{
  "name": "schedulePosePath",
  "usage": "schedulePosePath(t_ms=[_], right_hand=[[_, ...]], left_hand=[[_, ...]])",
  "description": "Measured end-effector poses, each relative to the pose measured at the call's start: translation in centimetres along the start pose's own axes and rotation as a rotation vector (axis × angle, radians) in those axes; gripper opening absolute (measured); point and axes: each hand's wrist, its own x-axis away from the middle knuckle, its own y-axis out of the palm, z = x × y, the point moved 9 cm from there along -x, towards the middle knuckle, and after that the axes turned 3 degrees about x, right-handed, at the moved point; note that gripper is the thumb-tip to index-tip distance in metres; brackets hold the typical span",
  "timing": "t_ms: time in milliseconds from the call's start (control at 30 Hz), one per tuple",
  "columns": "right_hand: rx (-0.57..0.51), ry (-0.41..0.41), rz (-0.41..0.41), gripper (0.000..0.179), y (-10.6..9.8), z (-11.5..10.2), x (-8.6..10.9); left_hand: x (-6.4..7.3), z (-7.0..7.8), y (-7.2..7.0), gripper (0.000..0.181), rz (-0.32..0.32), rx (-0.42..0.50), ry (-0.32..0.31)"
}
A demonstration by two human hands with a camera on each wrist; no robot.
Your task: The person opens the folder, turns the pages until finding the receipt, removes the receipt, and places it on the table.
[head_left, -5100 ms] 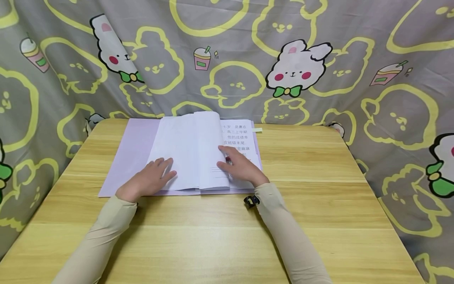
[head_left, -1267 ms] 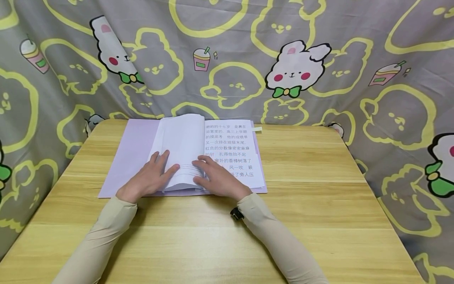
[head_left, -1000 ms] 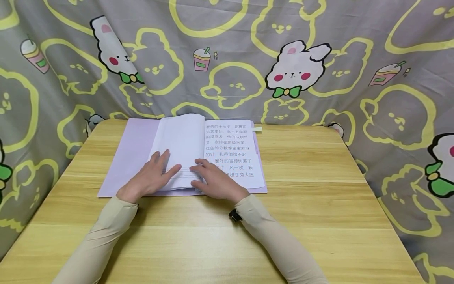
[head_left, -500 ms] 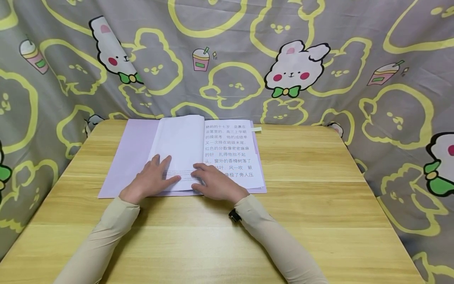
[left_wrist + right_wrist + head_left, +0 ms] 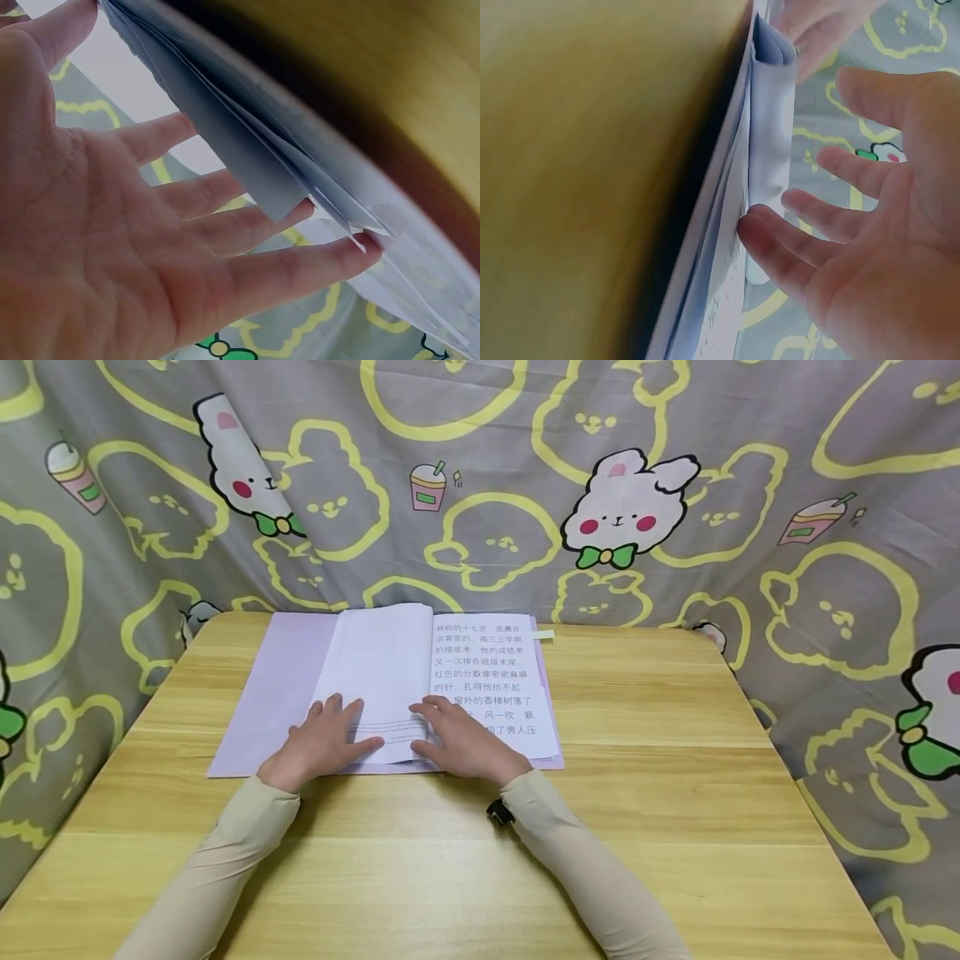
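An open booklet with a lilac cover (image 5: 258, 702) lies at the far side of the table. Its left page (image 5: 378, 660) is mostly blank, with small lines near the bottom. Large printed characters fill the right page (image 5: 483, 660). My left hand (image 5: 318, 745) rests on the left page's lower part, fingers spread. My right hand (image 5: 471, 745) lies over the lower fold, fingertips at the left page's edge, hiding some print. In the right wrist view, the turned page (image 5: 769, 135) bulges in a curl beside the right hand's straight fingers. Loose sheet edges (image 5: 247, 150) show past the left fingers.
A pale green tab (image 5: 543, 636) sticks out at the booklet's right edge. Wood-grain table (image 5: 645, 793) surrounds it. A patterned grey curtain (image 5: 510, 460) hangs right behind the table. A black device (image 5: 498, 812) sits at my right cuff.
Over five seconds my right hand has moved left and the page has turned left, uncovering the printed page. Lately that page has flattened and my left hand has slid slightly nearer me.
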Motion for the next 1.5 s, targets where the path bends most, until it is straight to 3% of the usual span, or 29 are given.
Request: schedulePosePath(t_ms=[533,1033,1300,1500], right_hand=[[-0.102,0.068,0.111,0.059,-4.2,4.0,0.7],[-0.202,0.323,0.177,0.067,-7.9,10.1,3.0],[-0.334,0.409,0.228,0.069,-9.2,13.1,4.5],[-0.358,0.448,0.236,0.058,-9.4,14.6,4.9]], left_hand=[[-0.1,0.0,0.0,0.09,-0.012,0.005,-0.011],[-0.1,-0.1,0.1,0.091,-0.011,-0.002,-0.023],[-0.2,-0.1,0.2,0.091,-0.007,-0.002,-0.017],[-0.2,-0.1,0.2,0.091,-0.005,-0.003,-0.017]])
